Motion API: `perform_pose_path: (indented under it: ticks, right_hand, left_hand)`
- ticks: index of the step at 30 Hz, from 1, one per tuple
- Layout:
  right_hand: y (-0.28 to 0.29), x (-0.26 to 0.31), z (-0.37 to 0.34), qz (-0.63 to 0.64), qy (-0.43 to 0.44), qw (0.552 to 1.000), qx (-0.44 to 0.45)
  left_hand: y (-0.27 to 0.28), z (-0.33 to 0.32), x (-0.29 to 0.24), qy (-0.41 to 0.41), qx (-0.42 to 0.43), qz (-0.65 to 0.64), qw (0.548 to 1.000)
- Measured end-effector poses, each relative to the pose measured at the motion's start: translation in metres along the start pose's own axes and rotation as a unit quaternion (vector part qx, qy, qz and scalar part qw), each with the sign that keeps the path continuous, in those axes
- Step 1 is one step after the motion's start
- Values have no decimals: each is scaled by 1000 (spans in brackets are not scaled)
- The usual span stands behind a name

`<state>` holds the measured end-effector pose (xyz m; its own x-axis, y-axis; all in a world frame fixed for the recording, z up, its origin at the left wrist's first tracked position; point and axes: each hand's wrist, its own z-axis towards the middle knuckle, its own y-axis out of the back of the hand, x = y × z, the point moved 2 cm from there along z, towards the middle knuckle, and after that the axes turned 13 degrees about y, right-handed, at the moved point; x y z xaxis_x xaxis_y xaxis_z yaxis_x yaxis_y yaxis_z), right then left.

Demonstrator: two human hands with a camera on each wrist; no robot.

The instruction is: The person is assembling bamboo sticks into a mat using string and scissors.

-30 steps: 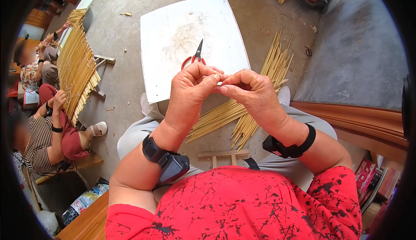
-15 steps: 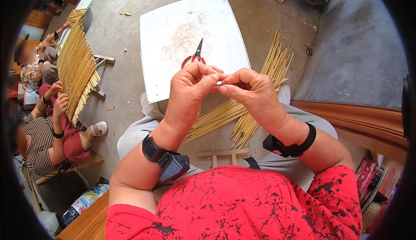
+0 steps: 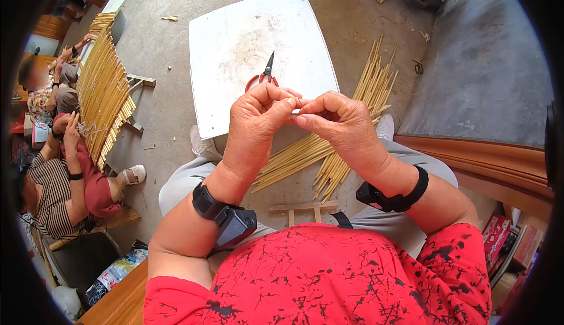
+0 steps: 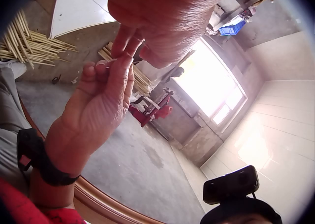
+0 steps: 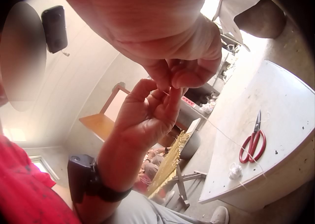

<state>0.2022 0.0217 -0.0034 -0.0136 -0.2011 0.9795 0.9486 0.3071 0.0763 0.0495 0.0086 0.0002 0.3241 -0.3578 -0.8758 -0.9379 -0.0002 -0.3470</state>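
In the head view my left hand (image 3: pixel 255 116) and right hand (image 3: pixel 343 119) meet fingertip to fingertip over the near edge of a white table (image 3: pixel 220 49). Thumb and index finger of each hand pinch a thin white string, mostly hidden by the fingers. From the hands the string (image 5: pixel 231 137) slants down to the tabletop in the right wrist view. There it passes close to a small ball of white string (image 5: pixel 236 171). Red-handled scissors (image 3: pixel 269 66) lie just beyond my fingers, blades pointing away.
Bundles of thin sticks (image 3: pixel 299 157) lie on the floor by my feet, more (image 3: pixel 376 81) right of the table. Two people sit at the left beside a long mat of sticks (image 3: pixel 106 90) on a stand. A small wooden frame (image 3: pixel 302 207) is between my legs.
My hands keep almost the same place and pinch, fingertips barely shifting. The person in stripes at the left has raised their hands along the mat's edge.
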Motion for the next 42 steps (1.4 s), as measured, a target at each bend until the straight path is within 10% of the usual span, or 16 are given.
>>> perform_pose_path:
  ticks: [23,34,42]
  right_hand:
    - [0,13,3,61,-17,998,-29]
    - [2,16,13,-198,154,968,-11]
    - [5,11,14,-167,111,980,-11]
  left_hand:
    - [-4,-2,-4,-6,-12,-26,1000]
    - [-5,-4,0,-29,-46,176,983]
    - [-7,-4,-1,-63,-48,183,980]
